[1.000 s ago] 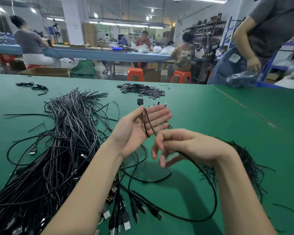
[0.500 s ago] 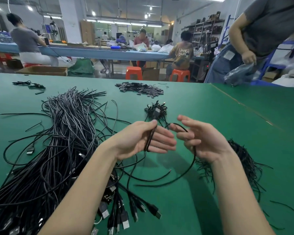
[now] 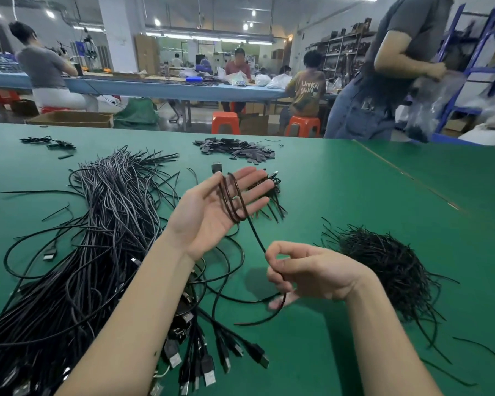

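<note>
1 thin black cable [image 3: 257, 237] strung between 2 hands.
Left hand [image 3: 212, 212] lies flat, fingers straight, with 2 loops round them; at its 4 o'clock, right hand [image 3: 312, 270] pinches the cable's free length.

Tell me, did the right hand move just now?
Yes. The right hand has pulled back toward the wearer, away from the small cable bundle it was reaching near, and now pinches the cable.
</note>
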Tool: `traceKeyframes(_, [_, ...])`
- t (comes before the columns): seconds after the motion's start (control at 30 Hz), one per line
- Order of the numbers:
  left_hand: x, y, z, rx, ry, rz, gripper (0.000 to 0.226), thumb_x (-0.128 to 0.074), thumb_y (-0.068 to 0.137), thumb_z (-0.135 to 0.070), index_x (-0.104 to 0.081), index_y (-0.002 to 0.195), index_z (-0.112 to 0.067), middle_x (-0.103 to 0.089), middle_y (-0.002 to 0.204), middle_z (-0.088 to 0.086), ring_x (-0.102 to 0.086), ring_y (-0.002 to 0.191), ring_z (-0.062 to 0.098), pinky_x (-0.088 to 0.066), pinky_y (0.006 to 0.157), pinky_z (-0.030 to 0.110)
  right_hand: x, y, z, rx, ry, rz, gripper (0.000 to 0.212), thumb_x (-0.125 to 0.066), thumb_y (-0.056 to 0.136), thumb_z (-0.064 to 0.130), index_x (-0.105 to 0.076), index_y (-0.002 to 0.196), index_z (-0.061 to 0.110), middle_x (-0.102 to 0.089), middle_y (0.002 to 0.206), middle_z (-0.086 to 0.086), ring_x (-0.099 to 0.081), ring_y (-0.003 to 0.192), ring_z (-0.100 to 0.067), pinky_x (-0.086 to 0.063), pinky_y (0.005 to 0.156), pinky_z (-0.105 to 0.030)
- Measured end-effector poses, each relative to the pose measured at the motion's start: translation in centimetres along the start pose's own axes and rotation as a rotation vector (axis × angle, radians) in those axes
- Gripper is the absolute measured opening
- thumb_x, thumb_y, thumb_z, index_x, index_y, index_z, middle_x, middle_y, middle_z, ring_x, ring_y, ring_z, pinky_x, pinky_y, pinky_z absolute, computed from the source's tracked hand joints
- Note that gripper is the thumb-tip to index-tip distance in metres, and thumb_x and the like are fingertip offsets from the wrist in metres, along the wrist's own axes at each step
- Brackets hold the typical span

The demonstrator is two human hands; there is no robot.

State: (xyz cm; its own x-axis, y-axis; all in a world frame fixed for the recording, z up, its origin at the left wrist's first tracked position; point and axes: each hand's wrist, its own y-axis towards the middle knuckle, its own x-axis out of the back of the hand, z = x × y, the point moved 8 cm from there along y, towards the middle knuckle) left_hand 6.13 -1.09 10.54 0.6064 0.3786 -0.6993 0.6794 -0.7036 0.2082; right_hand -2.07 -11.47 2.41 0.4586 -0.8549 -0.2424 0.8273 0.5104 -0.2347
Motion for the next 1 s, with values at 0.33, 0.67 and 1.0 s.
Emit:
traceKeyframes(0.33, [-1.7, -0.9, 2.4, 0.251, 0.142, 0.227, 0.052, -0.03, 0.106, -0.031, -0.061, 0.129, 0.004, -0.058, 0.137, 0.023, -0.056, 0.127, 0.041, -0.053, 0.098, 0.046, 5.0, 0.7, 0.3, 0.107, 0.411, -0.452, 0.024, -0.055, 0.084, -0.004, -0.054, 0.097, 0.016, -0.048, 0.069, -0.002, -0.029, 0.04, 0.002, -0.021, 0.028, -0.008])
traceKeyframes(0.67, [0.9, 0.5, 3.5, 0.151, 0.563, -0.109, 0.045, -0.028, 0.11, -0.027, -0.066, 0.104, -0.004, -0.074, 0.1, 0.016, -0.072, 0.095, 0.03, -0.057, 0.092, 0.044, 0.9, -0.4, 9.4, 0.452, -0.184, -0.667, 0.02, -0.048, 0.103, 0.001, -0.063, 0.096, 0.012, -0.063, 0.078, 0.001, -0.046, 0.048, -0.005, -0.037, 0.041, -0.015])
traceKeyframes(1.0, [1.7, 0.9, 2.0, -0.05, 0.181, -0.342, 0.045, -0.023, 0.11, -0.027, -0.06, 0.102, -0.001, -0.074, 0.085, 0.009, -0.073, 0.08, 0.021, -0.059, 0.08, 0.033, -0.3, 2.1, 4.3, 0.246, -0.03, -0.354, 0.023, -0.05, 0.1, -0.007, -0.064, 0.086, 0.005, -0.068, 0.086, -0.011, -0.073, 0.083, -0.025, -0.061, 0.083, -0.036])
